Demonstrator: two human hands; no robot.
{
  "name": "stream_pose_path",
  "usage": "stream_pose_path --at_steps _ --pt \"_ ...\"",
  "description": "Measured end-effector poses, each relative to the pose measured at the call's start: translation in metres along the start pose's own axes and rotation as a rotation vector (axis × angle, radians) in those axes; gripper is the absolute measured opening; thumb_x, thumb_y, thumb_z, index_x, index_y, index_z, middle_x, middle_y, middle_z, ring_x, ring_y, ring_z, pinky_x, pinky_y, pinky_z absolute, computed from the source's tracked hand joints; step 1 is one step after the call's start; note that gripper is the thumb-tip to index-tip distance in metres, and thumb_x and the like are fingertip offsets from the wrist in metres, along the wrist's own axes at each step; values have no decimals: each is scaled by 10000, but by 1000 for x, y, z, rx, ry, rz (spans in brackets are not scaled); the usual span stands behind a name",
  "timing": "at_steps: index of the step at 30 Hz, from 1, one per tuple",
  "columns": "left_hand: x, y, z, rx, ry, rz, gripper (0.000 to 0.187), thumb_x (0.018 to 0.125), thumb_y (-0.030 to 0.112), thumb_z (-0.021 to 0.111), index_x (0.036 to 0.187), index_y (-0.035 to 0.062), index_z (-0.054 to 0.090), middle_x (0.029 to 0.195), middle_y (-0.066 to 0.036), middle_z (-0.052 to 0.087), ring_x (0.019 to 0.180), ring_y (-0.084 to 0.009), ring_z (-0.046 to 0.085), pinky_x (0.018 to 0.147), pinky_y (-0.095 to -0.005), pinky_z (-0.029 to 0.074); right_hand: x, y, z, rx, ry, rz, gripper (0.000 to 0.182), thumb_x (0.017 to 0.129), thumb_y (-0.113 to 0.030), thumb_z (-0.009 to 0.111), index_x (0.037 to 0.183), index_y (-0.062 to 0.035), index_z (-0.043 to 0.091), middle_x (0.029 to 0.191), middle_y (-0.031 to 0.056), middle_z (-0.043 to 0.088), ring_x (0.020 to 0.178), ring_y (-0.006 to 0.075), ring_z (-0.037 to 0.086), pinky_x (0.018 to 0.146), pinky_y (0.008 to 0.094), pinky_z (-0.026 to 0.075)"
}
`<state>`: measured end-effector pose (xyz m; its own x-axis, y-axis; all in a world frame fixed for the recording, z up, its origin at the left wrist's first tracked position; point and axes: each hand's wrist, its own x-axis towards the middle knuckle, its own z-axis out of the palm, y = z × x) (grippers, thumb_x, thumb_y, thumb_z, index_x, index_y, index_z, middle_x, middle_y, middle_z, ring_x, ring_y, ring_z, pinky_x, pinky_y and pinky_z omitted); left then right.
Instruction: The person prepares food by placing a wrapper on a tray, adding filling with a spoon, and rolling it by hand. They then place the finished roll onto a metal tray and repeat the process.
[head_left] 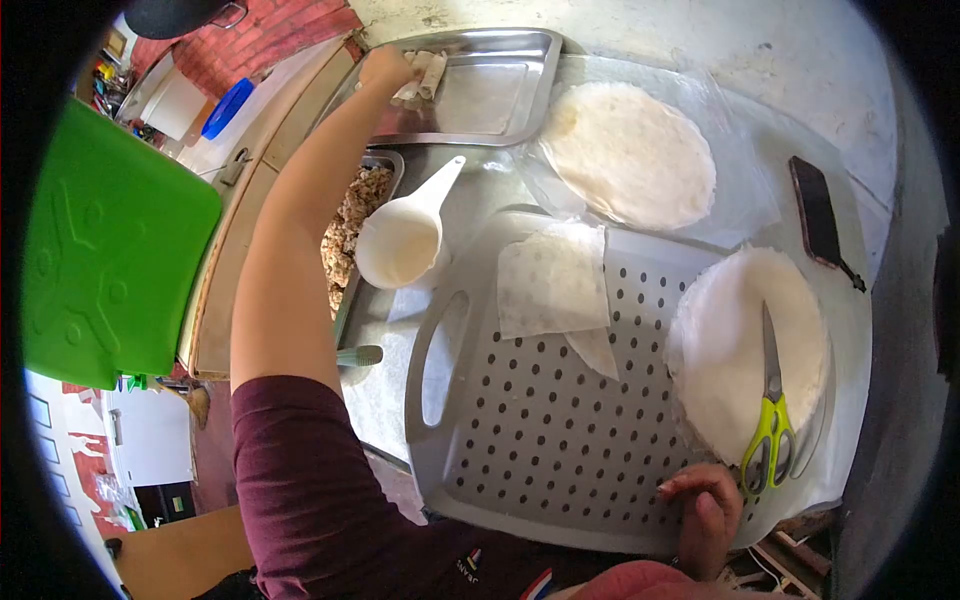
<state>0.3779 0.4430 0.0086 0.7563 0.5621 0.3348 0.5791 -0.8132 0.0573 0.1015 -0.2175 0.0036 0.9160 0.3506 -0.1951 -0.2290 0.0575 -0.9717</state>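
My left hand [385, 70] reaches into the far end of a shallow metal tray [545, 80], fingers closed at a small group of pale rolled wrappers [430, 75]; it seems to grip one, though the fingertips are partly hidden. Low on the right, my right hand [708, 505] hangs over the edge of a grey perforated tray [540, 440], fingers loosely bent and apart, holding nothing. A cut wrapper sheet [553, 280] with a narrow strip [593, 352] lies on that perforated tray. Beside it, green-handled scissors [770, 410] rest on a stack of round white wrappers [735, 340].
Another round wrapper stack [635, 155] lies on clear plastic. A white long-handled cup [400, 245] stands by a pan of minced filling [350, 220], partly behind my arm. A phone [815, 210] lies at right. A green plastic chair [115, 240] stands left.
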Motion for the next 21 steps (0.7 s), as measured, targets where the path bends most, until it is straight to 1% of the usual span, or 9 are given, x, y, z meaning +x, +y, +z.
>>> stream_pose_path --at_steps 1,4,7,10,14,17,18,20,21 --pt "-6 7 -9 -18 34 -11 554 691 472 787 1080 82 729 1090 -175 711 1016 -316 688 887 -420 538 0 -2 0 -11 -5 1 413 885 -357 605 949 51 612 896 145 618 830 232 615 791 349 486" --pt "-7 9 -17 -227 74 260 508 698 459 794 1058 105 735 1052 -143 722 990 -307 690 862 -414 542 -1 -3 2 -8 2 12 403 886 -347 596 958 49 614 911 141 616 831 233 613 790 345 481" --pt "-15 7 -23 -125 -208 406 460 688 412 796 1040 122 737 1035 -108 728 973 -302 690 855 -398 540 -2 -1 1 -9 5 -8 389 889 -335 586 968 44 617 925 139 613 838 235 614 784 342 479" --pt "-19 7 -18 -129 -171 405 440 670 377 793 1038 142 740 1047 -86 730 959 -288 691 852 -388 540 -3 3 0 -3 9 -21 374 889 -321 580 970 42 619 922 136 614 844 233 616 787 340 477" --pt "-19 13 -11 -76 -70 412 410 705 340 800 1016 80 740 966 -120 735 904 -286 698 819 -382 537 -2 -6 4 -32 -15 -34 366 889 -309 580 979 43 623 913 133 622 853 219 614 789 331 474" --pt "-25 19 -26 -54 -133 398 414 729 350 787 1039 79 741 989 -121 737 921 -280 700 827 -376 538 -1 -13 8 -80 -31 -26 359 897 -299 573 990 43 627 919 132 635 850 204 613 792 322 470" --pt "-9 7 -17 -66 -194 413 440 777 389 771 1093 86 734 1021 -131 735 928 -274 706 838 -370 540 -2 -14 7 -45 -40 -28 316 904 -245 569 1006 48 630 947 135 646 883 207 621 830 323 471" --pt "-13 3 -27 -186 -75 394 459 769 433 774 1098 115 739 1053 -127 732 972 -257 704 853 -369 539 -6 -12 4 23 -61 -23 239 917 -137 561 1036 56 635 1004 142 669 949 213 636 904 324 472" --pt "-19 5 -36 -243 -20 385 468 765 455 775 1100 129 742 1070 -126 731 995 -248 702 861 -369 538 -8 -11 3 23 -84 -41 237 925 -137 559 1041 55 635 1009 140 668 956 209 635 907 323 472"
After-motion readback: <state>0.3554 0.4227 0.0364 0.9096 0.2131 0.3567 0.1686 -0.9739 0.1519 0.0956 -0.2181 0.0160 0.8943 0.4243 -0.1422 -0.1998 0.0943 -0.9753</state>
